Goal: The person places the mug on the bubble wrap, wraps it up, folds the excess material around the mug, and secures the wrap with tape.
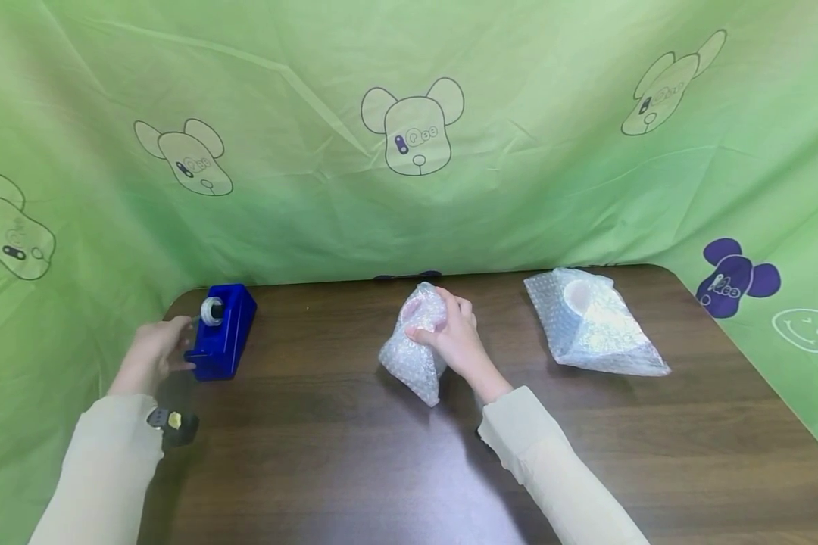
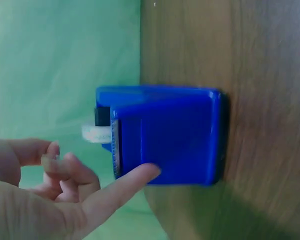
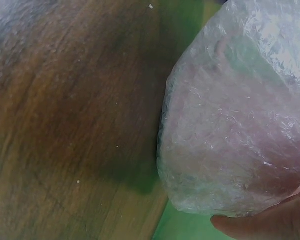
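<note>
My right hand (image 1: pixel 458 341) grips a bubble-wrapped bundle (image 1: pixel 409 362) at the middle of the table, thumb across its top. Through the wrap shows something pinkish with a round rim; the right wrist view shows this bundle (image 3: pixel 230 130) close up, a fingertip at its lower edge. On the left, my left hand (image 1: pixel 155 350) is at a blue tape dispenser (image 1: pixel 232 341) with a roll of clear tape (image 1: pixel 211 311). In the left wrist view, one straight digit overlaps the dispenser's front (image 2: pixel 180 140), below the toothed cutter (image 2: pixel 116 150); the other fingers are loosely bent.
A second bubble-wrapped bundle (image 1: pixel 600 333), with a white round rim showing inside, lies at the back right of the brown wooden table (image 1: pixel 327 454). A green curtain with cartoon heads (image 1: pixel 409 219) hangs close behind and along both sides.
</note>
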`<state>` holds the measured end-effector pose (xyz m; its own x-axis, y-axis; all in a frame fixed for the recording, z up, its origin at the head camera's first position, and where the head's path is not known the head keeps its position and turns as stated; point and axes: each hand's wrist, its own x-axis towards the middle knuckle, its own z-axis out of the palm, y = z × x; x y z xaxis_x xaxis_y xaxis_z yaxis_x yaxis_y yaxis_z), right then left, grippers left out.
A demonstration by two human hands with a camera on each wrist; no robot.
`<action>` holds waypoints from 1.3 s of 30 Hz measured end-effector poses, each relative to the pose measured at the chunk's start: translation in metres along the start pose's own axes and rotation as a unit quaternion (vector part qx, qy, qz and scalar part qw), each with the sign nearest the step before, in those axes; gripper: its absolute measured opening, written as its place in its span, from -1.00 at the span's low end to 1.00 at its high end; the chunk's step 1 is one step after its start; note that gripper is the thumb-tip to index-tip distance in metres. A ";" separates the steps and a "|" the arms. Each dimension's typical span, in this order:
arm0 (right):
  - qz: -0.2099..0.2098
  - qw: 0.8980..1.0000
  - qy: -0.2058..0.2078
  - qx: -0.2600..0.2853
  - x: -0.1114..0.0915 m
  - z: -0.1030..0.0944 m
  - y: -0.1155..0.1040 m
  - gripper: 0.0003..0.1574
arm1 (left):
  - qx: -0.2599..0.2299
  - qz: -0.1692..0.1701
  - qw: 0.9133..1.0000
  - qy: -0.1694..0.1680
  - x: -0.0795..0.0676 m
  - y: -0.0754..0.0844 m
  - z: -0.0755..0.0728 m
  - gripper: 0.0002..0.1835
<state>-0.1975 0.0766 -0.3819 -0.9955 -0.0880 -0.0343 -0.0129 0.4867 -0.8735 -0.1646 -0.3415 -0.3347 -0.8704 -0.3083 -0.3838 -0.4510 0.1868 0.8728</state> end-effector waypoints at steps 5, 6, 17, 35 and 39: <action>0.000 1.000 0.000 -0.002 0.001 0.001 0.001 0.13 | -0.046 0.025 0.997 0.053 -0.010 -0.009 0.007 -0.73; 0.000 1.000 -0.001 -0.003 0.001 0.001 0.002 0.13 | -0.059 0.026 0.996 0.060 -0.011 -0.010 0.008 -0.74; 0.001 1.000 0.003 -0.001 0.001 0.000 0.002 0.14 | -0.232 0.023 0.963 0.132 -0.022 -0.024 0.020 -0.77; -0.003 1.000 0.002 0.001 0.000 0.001 0.002 0.14 | -0.482 0.086 0.857 0.163 -0.032 -0.043 0.032 -0.68; -0.003 1.000 0.001 0.003 0.000 0.001 0.002 0.14 | -0.549 0.112 0.813 0.156 -0.033 -0.046 0.037 -0.60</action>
<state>-0.1980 0.0770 -0.3838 -0.9956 -0.0897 -0.0279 -0.0188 0.4811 -0.8765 -0.1225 -0.3053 -0.3730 -0.7369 -0.6350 -0.2321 0.3095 -0.6220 0.7193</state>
